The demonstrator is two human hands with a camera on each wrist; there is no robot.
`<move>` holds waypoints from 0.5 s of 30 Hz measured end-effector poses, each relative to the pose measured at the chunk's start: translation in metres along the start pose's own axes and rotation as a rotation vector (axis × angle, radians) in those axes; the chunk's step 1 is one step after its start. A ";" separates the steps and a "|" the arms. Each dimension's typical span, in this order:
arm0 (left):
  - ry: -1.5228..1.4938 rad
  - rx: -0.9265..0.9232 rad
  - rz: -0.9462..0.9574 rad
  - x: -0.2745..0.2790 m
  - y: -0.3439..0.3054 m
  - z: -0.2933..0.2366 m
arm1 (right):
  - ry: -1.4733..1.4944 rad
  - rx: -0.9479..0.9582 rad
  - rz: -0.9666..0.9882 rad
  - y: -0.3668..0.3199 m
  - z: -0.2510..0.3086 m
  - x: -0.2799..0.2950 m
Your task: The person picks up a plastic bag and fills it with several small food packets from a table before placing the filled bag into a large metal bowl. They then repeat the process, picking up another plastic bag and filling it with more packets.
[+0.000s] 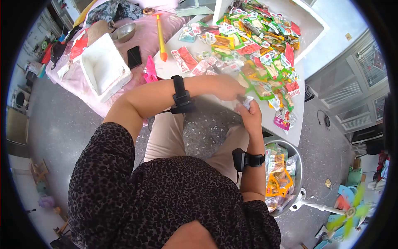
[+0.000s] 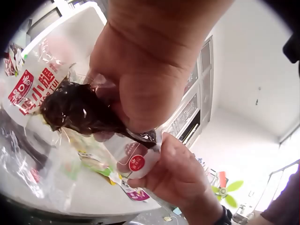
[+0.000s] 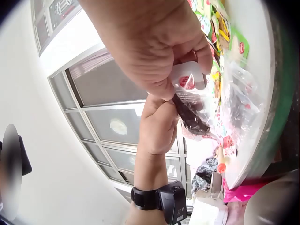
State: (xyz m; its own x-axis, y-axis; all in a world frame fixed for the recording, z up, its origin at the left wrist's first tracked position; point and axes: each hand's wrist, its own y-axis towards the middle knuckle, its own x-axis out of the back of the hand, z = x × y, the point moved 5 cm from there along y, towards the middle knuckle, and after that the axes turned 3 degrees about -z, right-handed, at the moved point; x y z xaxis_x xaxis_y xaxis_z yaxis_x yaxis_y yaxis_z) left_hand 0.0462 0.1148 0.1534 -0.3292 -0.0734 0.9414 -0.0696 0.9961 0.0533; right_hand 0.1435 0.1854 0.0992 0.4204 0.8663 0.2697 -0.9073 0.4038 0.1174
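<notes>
A clear snack packet (image 2: 77,110) with red lettering and a dark brown piece of meat inside is held between both hands, over the table's near edge. My left hand (image 1: 228,87) grips the packet around the meat's narrow end, its fingers partly hidden behind it in the left wrist view. At the packet's white end, which bears a round red mark, my right hand (image 1: 251,117) pinches with thumb and fingers. The two hands meet closely in the right wrist view, the dark meat (image 3: 192,117) showing beside them.
A large heap of colourful snack packets (image 1: 265,54) covers the table beside a white foam box (image 1: 313,31). Below the table's right side stands a metal basin (image 1: 299,174) of packets. Near it is a fan (image 1: 350,211). Another foam box (image 1: 103,66) and a phone (image 1: 134,57) lie leftward on pink cloth.
</notes>
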 end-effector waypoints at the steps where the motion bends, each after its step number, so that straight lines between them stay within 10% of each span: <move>1: -0.040 -0.003 0.008 -0.005 0.001 -0.004 | 0.145 -0.027 0.005 -0.007 -0.003 -0.001; 15: -0.249 0.074 0.451 -0.083 -0.010 -0.030 | 0.566 -0.279 -0.005 -0.067 -0.065 -0.002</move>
State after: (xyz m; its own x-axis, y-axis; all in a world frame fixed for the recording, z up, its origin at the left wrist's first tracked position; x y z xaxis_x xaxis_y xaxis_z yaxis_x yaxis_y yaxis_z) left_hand 0.1024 0.1121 0.0843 -0.5550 0.3441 0.7573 0.0670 0.9260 -0.3716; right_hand 0.2037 0.1757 0.0286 0.4323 0.8550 -0.2865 -0.9015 0.4032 -0.1570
